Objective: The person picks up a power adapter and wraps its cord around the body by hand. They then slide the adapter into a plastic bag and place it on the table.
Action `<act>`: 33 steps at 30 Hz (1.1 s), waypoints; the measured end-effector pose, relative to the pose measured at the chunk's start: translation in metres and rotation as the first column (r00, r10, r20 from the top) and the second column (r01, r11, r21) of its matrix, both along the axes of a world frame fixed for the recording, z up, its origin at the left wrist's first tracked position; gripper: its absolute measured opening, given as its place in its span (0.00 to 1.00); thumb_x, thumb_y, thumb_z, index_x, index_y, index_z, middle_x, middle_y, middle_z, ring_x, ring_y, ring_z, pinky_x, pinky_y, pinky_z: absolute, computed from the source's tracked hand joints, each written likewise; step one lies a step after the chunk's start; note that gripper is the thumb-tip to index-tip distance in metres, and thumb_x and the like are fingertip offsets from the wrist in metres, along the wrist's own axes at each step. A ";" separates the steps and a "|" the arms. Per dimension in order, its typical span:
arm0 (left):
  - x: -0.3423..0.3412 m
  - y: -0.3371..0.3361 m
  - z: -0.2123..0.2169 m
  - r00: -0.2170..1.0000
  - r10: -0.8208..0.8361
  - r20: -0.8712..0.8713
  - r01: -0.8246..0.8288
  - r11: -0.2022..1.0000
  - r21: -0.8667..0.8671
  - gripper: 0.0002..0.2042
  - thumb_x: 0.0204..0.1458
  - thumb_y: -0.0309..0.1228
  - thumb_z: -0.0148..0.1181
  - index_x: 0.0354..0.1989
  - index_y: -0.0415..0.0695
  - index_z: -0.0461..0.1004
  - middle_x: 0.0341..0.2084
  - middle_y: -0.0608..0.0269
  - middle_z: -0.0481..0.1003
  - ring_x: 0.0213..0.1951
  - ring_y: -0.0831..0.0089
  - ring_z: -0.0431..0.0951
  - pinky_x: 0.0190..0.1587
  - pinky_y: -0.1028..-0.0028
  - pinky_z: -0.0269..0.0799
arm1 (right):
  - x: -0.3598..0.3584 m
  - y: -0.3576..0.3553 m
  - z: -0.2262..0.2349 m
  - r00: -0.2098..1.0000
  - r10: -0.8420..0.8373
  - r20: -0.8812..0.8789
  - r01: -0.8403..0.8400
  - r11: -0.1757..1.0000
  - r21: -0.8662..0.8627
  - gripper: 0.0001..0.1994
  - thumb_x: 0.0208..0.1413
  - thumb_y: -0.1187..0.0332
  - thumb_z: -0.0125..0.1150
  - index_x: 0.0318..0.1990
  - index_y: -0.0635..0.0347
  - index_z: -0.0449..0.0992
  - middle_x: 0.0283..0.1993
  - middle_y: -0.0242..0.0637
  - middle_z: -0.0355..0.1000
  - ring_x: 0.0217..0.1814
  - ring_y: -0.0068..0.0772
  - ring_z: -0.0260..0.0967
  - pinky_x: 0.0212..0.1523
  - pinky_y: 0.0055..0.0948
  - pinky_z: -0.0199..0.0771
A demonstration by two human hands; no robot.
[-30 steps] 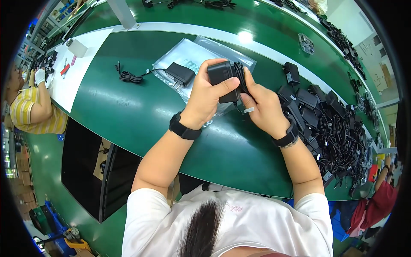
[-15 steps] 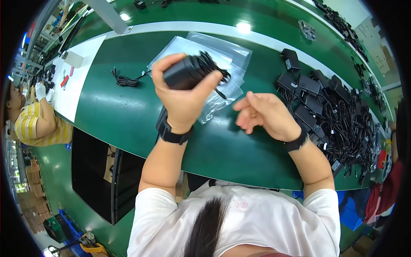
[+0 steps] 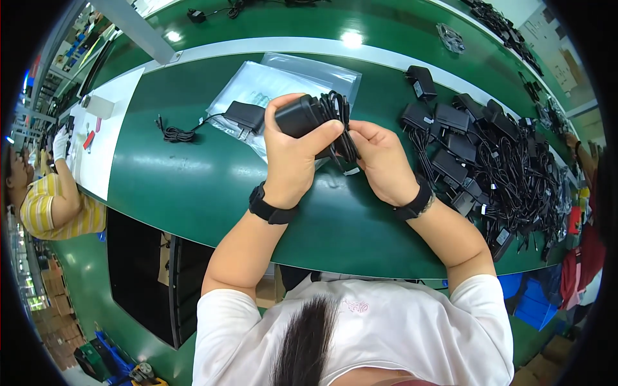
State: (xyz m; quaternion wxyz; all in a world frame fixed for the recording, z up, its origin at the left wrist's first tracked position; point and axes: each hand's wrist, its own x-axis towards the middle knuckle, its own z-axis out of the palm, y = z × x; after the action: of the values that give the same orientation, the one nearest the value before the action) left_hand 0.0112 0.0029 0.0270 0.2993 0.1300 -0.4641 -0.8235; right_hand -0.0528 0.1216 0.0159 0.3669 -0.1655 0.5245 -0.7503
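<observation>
Grips a black, boxy plastic power adapter [image 3: 297, 117] in the left hand [image 3: 290, 154], with fingers wrapped around the casing and thumb pressed against its bundled black cable [image 3: 339, 112], and pinches the right side of that bundle between narrowed fingertips of the right hand [image 3: 387, 164], all above the glossy green tabletop [image 3: 174, 196]. See just left another black adapter [image 3: 244, 116] lying on flat, clear plastic bags [image 3: 257, 80], and well to the right a tangled heap of black adapters and cables [image 3: 515, 174].
</observation>
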 end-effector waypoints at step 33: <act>0.016 -0.012 -0.021 0.793 0.366 0.487 0.529 -0.018 -0.848 0.23 0.34 0.37 0.68 0.38 0.36 0.74 0.34 0.49 0.71 0.35 0.54 0.73 0.40 0.66 0.69 | -0.042 0.046 0.032 0.913 -0.138 -0.383 0.141 0.990 -0.019 0.12 0.55 0.65 0.50 0.42 0.65 0.67 0.30 0.30 0.67 0.24 0.18 0.59 0.26 0.16 0.58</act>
State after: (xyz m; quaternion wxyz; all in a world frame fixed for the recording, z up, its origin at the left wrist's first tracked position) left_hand 0.0272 -0.0092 0.0057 0.0800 0.0977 -0.9783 -0.1643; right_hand -0.0952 0.1672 0.0480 0.2036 -0.2694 0.6000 -0.7252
